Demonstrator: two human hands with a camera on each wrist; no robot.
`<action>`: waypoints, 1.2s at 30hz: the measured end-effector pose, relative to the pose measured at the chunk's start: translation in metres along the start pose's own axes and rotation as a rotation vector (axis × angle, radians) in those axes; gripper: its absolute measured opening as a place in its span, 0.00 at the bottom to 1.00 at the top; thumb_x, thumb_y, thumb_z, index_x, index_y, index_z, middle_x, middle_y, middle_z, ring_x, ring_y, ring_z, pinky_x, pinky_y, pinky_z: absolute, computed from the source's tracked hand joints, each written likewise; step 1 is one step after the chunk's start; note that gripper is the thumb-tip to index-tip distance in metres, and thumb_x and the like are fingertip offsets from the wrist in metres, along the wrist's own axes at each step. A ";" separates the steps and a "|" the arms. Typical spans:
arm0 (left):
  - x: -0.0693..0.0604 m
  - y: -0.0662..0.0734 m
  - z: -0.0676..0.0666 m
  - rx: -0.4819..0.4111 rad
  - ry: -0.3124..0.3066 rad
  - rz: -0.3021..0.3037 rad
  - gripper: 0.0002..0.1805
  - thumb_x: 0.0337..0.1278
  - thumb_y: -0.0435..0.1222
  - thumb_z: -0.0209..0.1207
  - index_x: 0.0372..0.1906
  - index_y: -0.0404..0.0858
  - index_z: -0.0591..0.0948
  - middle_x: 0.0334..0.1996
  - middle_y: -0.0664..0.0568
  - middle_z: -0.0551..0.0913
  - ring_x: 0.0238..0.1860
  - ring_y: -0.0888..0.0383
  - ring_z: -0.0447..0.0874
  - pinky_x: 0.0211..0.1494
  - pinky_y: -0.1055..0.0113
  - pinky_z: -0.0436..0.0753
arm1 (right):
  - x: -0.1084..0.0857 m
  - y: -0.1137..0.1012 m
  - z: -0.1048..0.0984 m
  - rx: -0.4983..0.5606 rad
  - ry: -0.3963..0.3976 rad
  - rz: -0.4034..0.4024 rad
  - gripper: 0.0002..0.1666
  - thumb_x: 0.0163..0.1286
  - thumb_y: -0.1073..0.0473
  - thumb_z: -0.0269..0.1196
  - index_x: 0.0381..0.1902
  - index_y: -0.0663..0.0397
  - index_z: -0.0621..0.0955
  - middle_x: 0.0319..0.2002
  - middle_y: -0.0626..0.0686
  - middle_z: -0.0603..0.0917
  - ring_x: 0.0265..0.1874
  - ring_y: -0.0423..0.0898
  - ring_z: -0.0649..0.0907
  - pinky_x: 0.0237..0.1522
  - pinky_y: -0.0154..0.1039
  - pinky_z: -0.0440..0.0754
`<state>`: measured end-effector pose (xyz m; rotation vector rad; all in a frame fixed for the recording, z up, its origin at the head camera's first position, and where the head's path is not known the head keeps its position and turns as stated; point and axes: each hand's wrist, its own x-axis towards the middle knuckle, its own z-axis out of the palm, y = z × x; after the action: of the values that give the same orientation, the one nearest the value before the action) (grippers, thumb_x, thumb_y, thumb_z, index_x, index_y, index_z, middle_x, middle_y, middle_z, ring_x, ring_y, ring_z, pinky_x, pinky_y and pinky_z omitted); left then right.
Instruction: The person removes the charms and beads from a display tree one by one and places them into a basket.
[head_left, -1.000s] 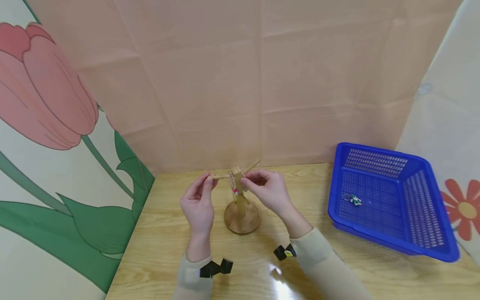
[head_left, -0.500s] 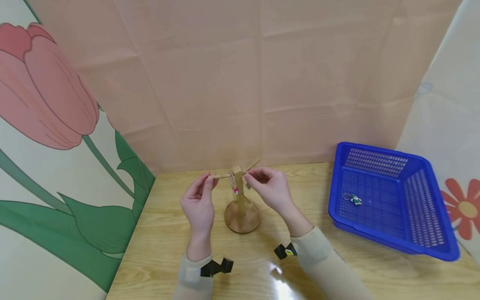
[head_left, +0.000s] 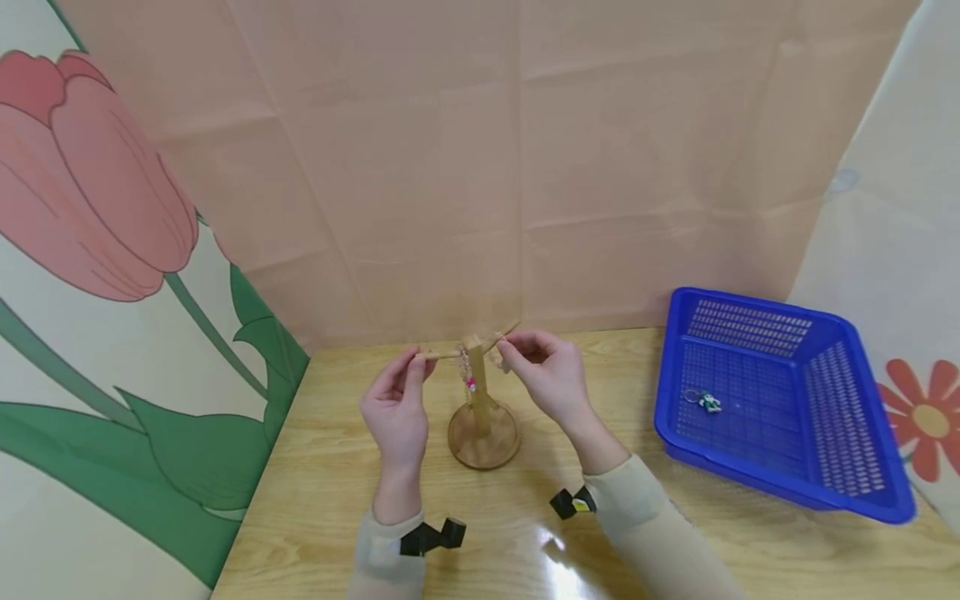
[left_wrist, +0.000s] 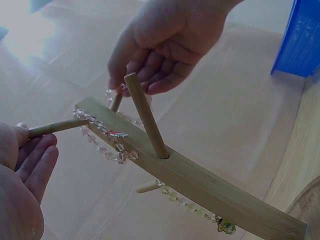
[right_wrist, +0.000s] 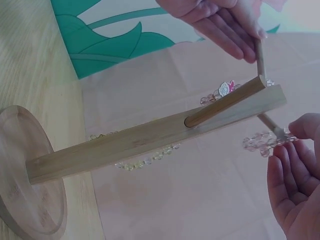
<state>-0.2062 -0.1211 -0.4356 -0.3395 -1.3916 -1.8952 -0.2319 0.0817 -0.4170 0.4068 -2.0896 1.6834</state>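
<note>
A wooden stand (head_left: 480, 392) with a round base and several pegs is upright before me. My left hand (head_left: 400, 408) pinches the tip of its upper left peg (left_wrist: 57, 128). A clear pink beaded bracelet (left_wrist: 102, 149) with a pink-and-white charm hangs on that peg, near the post. My right hand (head_left: 551, 375) pinches another clear pinkish beaded bracelet (right_wrist: 262, 142) around the upper right peg (right_wrist: 269, 123); the fingers hide part of it. Lower down, a yellowish beaded bracelet (left_wrist: 175, 199) with a charm hangs on a short peg.
A blue plastic basket (head_left: 780, 492) stands on the wooden table (head_left: 315, 500) to the right. Inside it lies a small green-and-white figure keychain (head_left: 708, 402). A pink cloth backdrop (head_left: 420, 208) hangs close behind the stand. Another peg (left_wrist: 147, 120) juts out from the post.
My right hand has moved slightly to the right along the upper right peg, away from the post, with the bracelet. The left hand has stayed on its peg.
</note>
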 end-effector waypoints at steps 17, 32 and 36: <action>-0.001 -0.001 0.000 -0.001 0.011 -0.011 0.09 0.70 0.22 0.65 0.49 0.18 0.86 0.40 0.29 0.89 0.39 0.58 0.94 0.50 0.58 0.94 | -0.004 -0.027 -0.005 0.054 0.063 0.017 0.05 0.71 0.71 0.72 0.40 0.71 0.88 0.34 0.65 0.89 0.30 0.39 0.83 0.34 0.23 0.84; 0.000 0.000 0.001 0.004 -0.002 0.004 0.10 0.70 0.23 0.66 0.49 0.18 0.86 0.41 0.37 0.92 0.40 0.58 0.94 0.50 0.57 0.94 | 0.000 -0.023 -0.009 0.078 0.144 0.000 0.04 0.69 0.71 0.73 0.38 0.72 0.88 0.33 0.65 0.89 0.28 0.36 0.82 0.30 0.23 0.82; 0.000 0.001 0.001 0.001 -0.005 0.006 0.11 0.70 0.23 0.66 0.49 0.17 0.85 0.41 0.36 0.92 0.40 0.58 0.94 0.51 0.58 0.94 | 0.004 -0.006 -0.008 0.088 0.171 -0.011 0.04 0.68 0.73 0.73 0.38 0.73 0.88 0.32 0.67 0.89 0.26 0.36 0.82 0.28 0.22 0.80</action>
<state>-0.2060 -0.1208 -0.4349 -0.3473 -1.3929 -1.8898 -0.2311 0.0886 -0.4082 0.2896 -1.8933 1.7439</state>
